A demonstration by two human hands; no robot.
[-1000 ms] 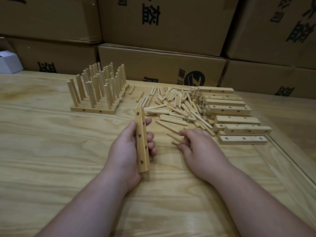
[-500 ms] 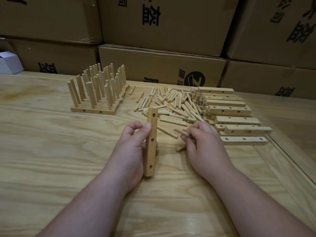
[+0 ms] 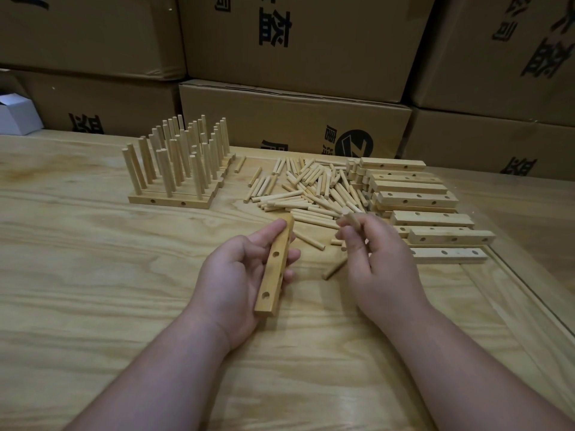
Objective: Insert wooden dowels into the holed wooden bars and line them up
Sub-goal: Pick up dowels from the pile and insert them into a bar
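Left hand (image 3: pixel 236 275): grasps a pale holed wooden bar (image 3: pixel 275 265), tilted toward 1 o'clock.
Right hand (image 3: pixel 378 262): pinches a short round wooden dowel (image 3: pixel 352 219).
Loose dowel pile (image 3: pixel 314 191): 12 o'clock of the hands.
Stacked empty bars (image 3: pixel 417 199): 2 o'clock.
Finished dowelled bars (image 3: pixel 177 169): 11 o'clock.

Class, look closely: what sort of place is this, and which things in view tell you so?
Probably a small workshop or packing storeroom: stacked cardboard cartons behind a wooden worktable, with a loose pile of dowels and holed bars awaiting assembly.
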